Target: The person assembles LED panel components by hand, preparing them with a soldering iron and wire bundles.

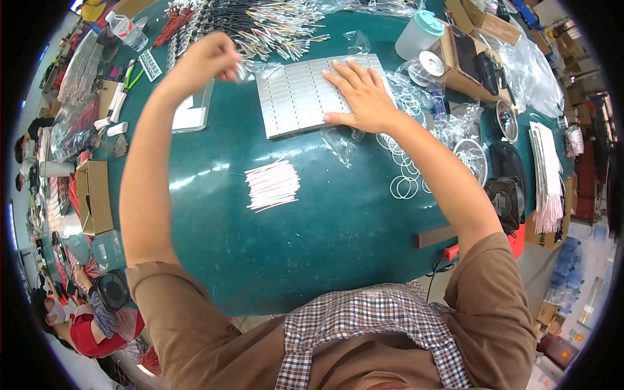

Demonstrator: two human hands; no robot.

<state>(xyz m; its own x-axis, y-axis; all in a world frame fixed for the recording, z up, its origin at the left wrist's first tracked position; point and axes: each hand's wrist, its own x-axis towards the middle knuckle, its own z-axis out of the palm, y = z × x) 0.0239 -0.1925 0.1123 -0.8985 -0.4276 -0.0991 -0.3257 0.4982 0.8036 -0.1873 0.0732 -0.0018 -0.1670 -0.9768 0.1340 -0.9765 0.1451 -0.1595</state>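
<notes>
A silver slotted metal block (292, 97), marked with rows of small dark slits, lies on the green table. My right hand (361, 94) rests flat on its right half, fingers spread. Up at the block's left corner, my left hand (205, 65) is closed and slightly blurred. From its fingertips a piece of clear plastic film (263, 69) stretches toward the block. More clear film (338, 146) sticks out under the block's near edge. Closer to me sits a small pile of thin white-and-pink tubes (273, 185).
Bundles of wires (273, 29) cover the far edge. A frosted jug with a turquoise lid (419, 36) and a cardboard box (465, 58) stand at the far right. Pale rings (404, 187) lie beside my right forearm. Green-handled pliers (135, 78) are at left. A co-worker (97, 325) sits lower left.
</notes>
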